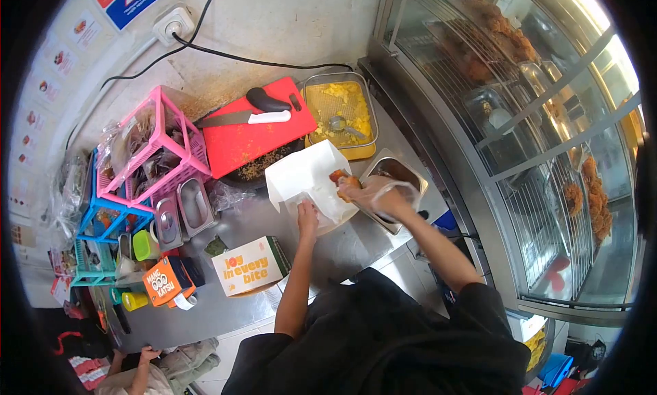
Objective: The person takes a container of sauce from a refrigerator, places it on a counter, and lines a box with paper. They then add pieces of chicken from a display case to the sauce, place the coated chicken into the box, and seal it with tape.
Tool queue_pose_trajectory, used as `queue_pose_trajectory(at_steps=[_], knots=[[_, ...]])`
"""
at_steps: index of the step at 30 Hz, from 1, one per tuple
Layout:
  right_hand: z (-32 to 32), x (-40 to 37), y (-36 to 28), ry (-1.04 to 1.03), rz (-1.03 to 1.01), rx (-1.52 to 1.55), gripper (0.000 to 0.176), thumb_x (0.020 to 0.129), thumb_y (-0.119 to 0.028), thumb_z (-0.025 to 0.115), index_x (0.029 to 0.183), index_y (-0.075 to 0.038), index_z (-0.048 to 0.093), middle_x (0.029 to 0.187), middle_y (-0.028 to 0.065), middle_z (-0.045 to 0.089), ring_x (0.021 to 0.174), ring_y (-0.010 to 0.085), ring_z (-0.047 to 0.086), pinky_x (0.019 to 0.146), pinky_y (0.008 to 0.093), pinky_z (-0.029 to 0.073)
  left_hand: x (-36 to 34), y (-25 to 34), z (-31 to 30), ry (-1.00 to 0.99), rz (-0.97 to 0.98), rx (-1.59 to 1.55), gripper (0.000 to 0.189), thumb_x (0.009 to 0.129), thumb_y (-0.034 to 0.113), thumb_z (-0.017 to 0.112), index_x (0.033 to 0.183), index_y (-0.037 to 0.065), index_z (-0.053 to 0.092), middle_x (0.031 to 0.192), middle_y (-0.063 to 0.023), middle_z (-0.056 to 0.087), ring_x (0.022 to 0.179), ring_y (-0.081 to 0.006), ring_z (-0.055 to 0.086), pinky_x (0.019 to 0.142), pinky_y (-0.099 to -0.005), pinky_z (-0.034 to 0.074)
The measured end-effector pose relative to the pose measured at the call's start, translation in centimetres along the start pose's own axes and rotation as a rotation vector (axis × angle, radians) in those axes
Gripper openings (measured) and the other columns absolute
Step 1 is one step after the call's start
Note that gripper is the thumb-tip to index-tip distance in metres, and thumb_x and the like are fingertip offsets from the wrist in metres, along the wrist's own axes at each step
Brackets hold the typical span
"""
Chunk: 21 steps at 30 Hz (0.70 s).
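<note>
My left hand (307, 217) is at the near edge of an open white paper box (311, 172), its fingers closed on the paper. My right hand (383, 196), in a clear plastic glove, grips a reddish-brown piece of fried food (342, 183) over the box's right side. Just right of the box, partly under my right hand, is a steel container (416, 179). Behind the box stands a glass tray (373, 118) of yellow food with a ladle in it. A red cutting board (239, 148) holds a knife (239, 118).
Pink basket (195, 148) of packets at left, steel tins (197, 207) beside it. A printed box (250, 266) and an orange box (164, 282) stand at the near side. The glass display case (506, 169) borders the right. Another person's hand (149, 356) is at lower left.
</note>
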State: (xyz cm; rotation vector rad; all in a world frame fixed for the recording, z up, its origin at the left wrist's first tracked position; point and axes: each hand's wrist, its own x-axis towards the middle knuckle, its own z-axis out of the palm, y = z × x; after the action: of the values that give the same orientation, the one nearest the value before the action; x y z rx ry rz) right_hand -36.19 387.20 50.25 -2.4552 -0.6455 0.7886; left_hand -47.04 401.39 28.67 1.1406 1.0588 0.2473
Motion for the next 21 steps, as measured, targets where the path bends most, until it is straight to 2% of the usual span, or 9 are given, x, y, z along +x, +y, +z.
queue_pose_trajectory(at_steps=[5,7,10,14,16,17,19,20,21], knots=[[8.5,2.0,0.2,0.151,-0.172,-0.382,0.044,0.081,-0.04,0.047,0.076,0.0,0.064,0.076,0.0195,0.061,0.078,0.0306,0.061,0.069,0.0386,0.046,-0.1,0.8,-1.7,0.055,0.027,0.1,0.048,0.092,0.045,0.026,0.098,0.003,0.048,0.084,-0.0072,0.052,0.075,-0.0164,0.05,0.069,-0.0286,0.042],[11.9,2.6,1.1,0.183,-0.55,-0.82,0.027,0.078,-0.022,0.051,0.085,0.0,0.063,0.085,0.0188,0.061,0.082,0.0297,0.06,0.072,0.0382,0.047,1.3,-0.2,-2.9,-0.125,-0.015,0.077,0.071,0.086,0.061,0.023,0.129,0.006,0.031,0.127,-0.0118,0.04,0.113,-0.0232,0.041,0.081,-0.0419,0.037],[14.3,1.8,1.0,0.218,-0.399,-0.585,0.023,0.073,-0.012,0.052,0.089,0.002,0.062,0.088,0.0176,0.06,0.083,0.0284,0.059,0.073,0.0377,0.047,0.7,0.5,-3.2,-0.139,-0.144,-0.008,0.072,0.086,0.061,0.021,0.131,0.006,0.028,0.13,-0.0112,0.037,0.116,-0.0232,0.039,0.084,-0.0436,0.035],[16.5,0.9,2.8,0.164,-0.415,-0.693,0.022,0.074,-0.01,0.049,0.088,0.002,0.06,0.085,0.0175,0.06,0.084,0.0295,0.059,0.074,0.0367,0.047,-0.8,1.3,-3.5,-0.196,-0.156,-0.069,0.069,0.088,0.058,0.02,0.132,0.005,0.028,0.132,-0.0104,0.034,0.118,-0.0237,0.036,0.088,-0.0458,0.033],[16.1,0.6,3.9,0.571,-0.583,-0.445,0.019,0.074,-0.01,0.049,0.085,0.002,0.059,0.082,0.0188,0.059,0.08,0.0319,0.059,0.07,0.0379,0.048,-0.8,1.2,-3.1,-0.188,-0.121,-0.098,0.068,0.089,0.056,0.02,0.132,0.003,0.027,0.132,-0.0115,0.034,0.118,-0.0263,0.036,0.092,-0.0456,0.031],[14.0,-0.7,2.7,0.575,-0.569,-0.449,0.019,0.074,-0.01,0.049,0.085,0.002,0.059,0.082,0.0188,0.059,0.08,0.0319,0.059,0.07,0.0379,0.048,0.0,-0.6,-3.0,-0.201,-0.126,-0.093,0.068,0.089,0.056,0.02,0.132,0.003,0.027,0.132,-0.0115,0.034,0.118,-0.0263,0.036,0.092,-0.0456,0.031],[7.3,-3.7,-1.5,0.298,-0.086,-0.347,0.02,0.078,-0.017,0.052,0.079,0.003,0.057,0.084,0.0194,0.058,0.074,0.0321,0.059,0.067,0.041,0.047,2.5,-4.7,-2.1,0.003,0.364,0.073,0.056,0.09,0.045,0.035,0.122,-0.001,0.037,0.111,-0.0174,0.047,0.095,-0.0296,0.048,0.083,-0.0421,0.037],[8.2,-2.7,3.8,0.577,-0.244,-0.521,0.024,0.081,-0.02,0.05,0.077,0.003,0.055,0.08,0.0191,0.058,0.073,0.0317,0.059,0.065,0.0425,0.046,0.3,-3.4,-1.5,-0.007,0.359,0.07,0.056,0.09,0.045,0.035,0.122,-0.001,0.037,0.111,-0.0174,0.047,0.095,-0.0296,0.048,0.083,-0.0421,0.037],[5.7,-2.6,4.3,0.514,-0.178,-0.411,0.025,0.081,-0.023,0.051,0.077,0.001,0.055,0.077,0.0191,0.057,0.071,0.0329,0.058,0.063,0.0427,0.045,-4.2,-0.3,-0.8,0.181,0.587,0.245,0.051,0.089,0.037,0.041,0.121,-0.002,0.037,0.115,-0.0184,0.044,0.105,-0.0305,0.043,0.09,-0.0412,0.032]])
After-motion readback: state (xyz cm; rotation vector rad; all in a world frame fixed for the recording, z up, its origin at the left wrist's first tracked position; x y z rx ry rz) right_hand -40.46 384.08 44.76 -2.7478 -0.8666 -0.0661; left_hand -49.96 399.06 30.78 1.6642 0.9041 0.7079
